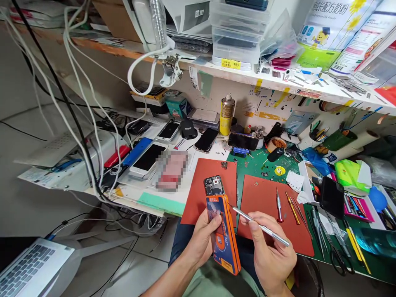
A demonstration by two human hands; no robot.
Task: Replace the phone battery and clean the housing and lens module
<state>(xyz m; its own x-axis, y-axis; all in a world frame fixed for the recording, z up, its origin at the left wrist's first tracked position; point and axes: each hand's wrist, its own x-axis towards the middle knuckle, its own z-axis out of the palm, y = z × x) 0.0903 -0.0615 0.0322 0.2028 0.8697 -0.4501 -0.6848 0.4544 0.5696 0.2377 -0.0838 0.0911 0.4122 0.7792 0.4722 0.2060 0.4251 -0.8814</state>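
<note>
In the head view my left hand (202,235) grips an orange and dark blue box (223,237), thumb across its front, tilted above my lap. My right hand (272,251) pinches a slim silver craft knife (262,229) like a pen. The knife's tip points at the box's upper right edge; I cannot tell whether it touches. Just beyond the box lies an opened phone (214,185) with its inner parts showing, on a red-brown mat (201,210). The box hides the phone's lower end.
A second red-brown mat (262,202) bears screwdrivers (279,206) and tweezers. Scissors (338,258) lie at the right edge. Several phones and a yellow spray can (227,115) stand behind. White cables (89,123) hang at left, above a laptop (34,264). A loaded shelf (269,82) overhangs the bench.
</note>
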